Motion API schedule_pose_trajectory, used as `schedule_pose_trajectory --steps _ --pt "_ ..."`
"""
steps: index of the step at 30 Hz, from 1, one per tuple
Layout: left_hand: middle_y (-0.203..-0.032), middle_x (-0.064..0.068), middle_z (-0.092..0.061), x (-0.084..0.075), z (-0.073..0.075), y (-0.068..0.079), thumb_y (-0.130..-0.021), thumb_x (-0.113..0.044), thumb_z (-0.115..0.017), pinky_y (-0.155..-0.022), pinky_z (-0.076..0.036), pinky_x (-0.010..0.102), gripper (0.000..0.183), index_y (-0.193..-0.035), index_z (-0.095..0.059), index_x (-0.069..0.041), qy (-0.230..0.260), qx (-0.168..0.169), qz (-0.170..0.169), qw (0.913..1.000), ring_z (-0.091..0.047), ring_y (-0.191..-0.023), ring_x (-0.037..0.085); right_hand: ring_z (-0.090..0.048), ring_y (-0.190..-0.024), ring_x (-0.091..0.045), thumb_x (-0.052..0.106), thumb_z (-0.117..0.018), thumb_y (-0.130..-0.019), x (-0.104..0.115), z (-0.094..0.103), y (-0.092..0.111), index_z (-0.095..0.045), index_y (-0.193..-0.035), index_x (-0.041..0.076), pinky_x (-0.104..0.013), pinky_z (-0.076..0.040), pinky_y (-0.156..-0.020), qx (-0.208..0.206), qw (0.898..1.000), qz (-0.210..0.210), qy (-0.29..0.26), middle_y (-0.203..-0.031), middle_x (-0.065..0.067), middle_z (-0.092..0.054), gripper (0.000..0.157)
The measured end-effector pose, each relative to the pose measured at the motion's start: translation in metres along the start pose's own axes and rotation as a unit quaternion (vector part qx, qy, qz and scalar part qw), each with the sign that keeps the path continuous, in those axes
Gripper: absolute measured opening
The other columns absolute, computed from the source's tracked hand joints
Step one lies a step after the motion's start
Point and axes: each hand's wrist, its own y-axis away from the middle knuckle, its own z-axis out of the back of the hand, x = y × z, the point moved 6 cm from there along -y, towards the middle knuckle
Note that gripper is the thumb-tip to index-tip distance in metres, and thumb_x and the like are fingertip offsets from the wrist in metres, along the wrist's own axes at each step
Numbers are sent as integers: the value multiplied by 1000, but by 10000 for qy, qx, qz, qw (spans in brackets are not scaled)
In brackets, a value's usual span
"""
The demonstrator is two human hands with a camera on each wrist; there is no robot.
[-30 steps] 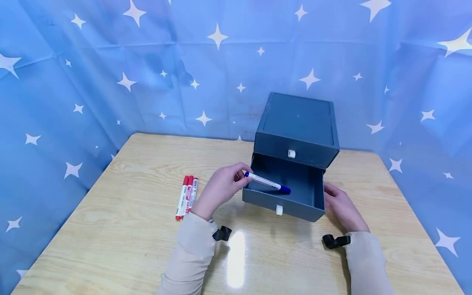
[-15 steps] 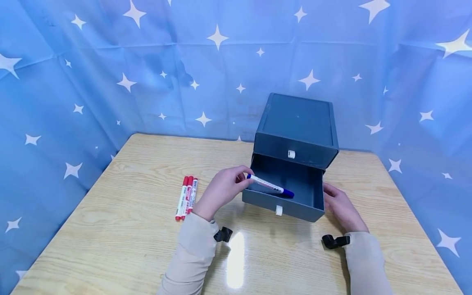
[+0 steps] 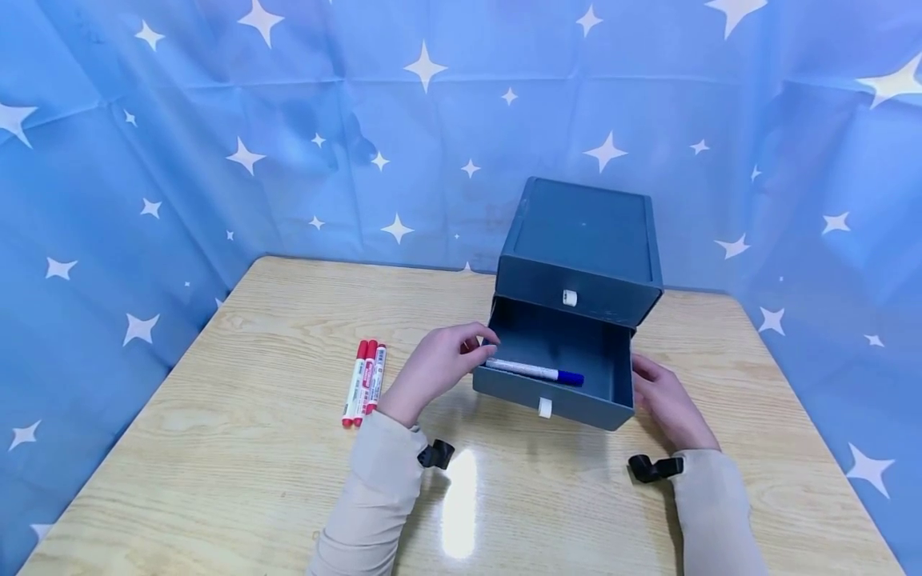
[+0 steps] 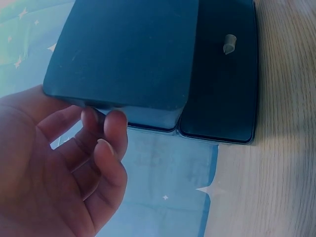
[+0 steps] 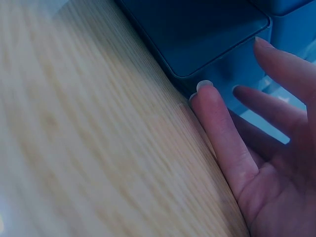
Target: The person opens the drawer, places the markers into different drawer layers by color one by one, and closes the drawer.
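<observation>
At the left hand (image 3: 435,368): my grip is loose and narrow, thumb and index finger slightly apart, with nothing I can make out between them; the fingers curl at the left front corner of the pulled-out, dark blue, plastic-looking drawer (image 3: 583,406).
Blue-capped white cylindrical marker (image 3: 529,370): just below the left thumb and running off to the right of the grip, inside the drawer along its front wall; its near end is hidden from me, so I cannot tell whether the thumb touches it.
Small white tab (image 3: 545,408): on the drawer's front, right of the grip.
Black wrist clip (image 3: 435,454): behind the grip, at the beige cloth left sleeve (image 3: 374,504).
Three slim white markers with red caps (image 3: 366,382): side by side, left of the grip, on the pale wood-grain table (image 3: 216,448).
Dark blue boxy upper unit (image 3: 587,232): beyond the grip and to its right, above the drawer, its own white-tabbed front pushed in.
Right hand (image 3: 673,404): across the drawer from the grip, by its outer right side, fingers extended and holding nothing I can see; whether they touch the drawer, I cannot tell.
Blue curtain with white stars (image 3: 432,160): farthest from the grip, behind everything.
</observation>
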Motion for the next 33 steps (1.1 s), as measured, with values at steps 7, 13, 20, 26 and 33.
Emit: schedule_pose_trajectory --steps 7,13,20,26,33 --pt "-72 -8 -56 1 1 1 -89 -36 -53 -56 -43 27 18 -103 -61 -29 -11 9 26 10000 -51 -65 12 -34 -123 -24 54 -44 -85 3 -3 0 -25 -141 15 -41 -34 -95 144 9999 -56 -1 -140 -10 -32 71" --pt "-72 -7 -56 1 0 -1 -89 -37 -52 -56 -43 27 20 -104 -61 -28 68 22 0 10000 -51 -64 12 -38 -119 -21 53 -45 -85 2 -1 -2 -28 -140 13 -22 -40 -86 55 10000 12 35 -138 -11 -35 70" --pt "-72 -8 -55 0 0 -1 -88 -36 -53 -56 -43 27 22 -106 -61 -26 22 -5 -91 10000 -50 -64 12 -40 -116 -16 52 -45 -86 0 0 -1 -30 -139 13 -17 -40 -82 23 10000 71 -25 -137 -11 -35 67" --pt "-73 -7 -52 -2 4 0 -86 -37 -57 -58 -42 26 19 -98 -54 -22 -14 -204 -245 9995 -49 -66 10 -43 -113 -15 50 -46 -87 0 0 -2 -30 -139 11 -17 -41 -81 10 9999 117 -113 -136 -13 -36 67" --pt "-62 -1 -49 3 4 4 -86 -50 -49 -53 -37 28 33 -75 -50 -19 167 305 -162 9993 -47 -57 15 -39 -116 -19 52 -46 -86 0 0 -1 -28 -140 12 -18 -40 -82 11 10000 39 -31 -138 -12 -35 69"
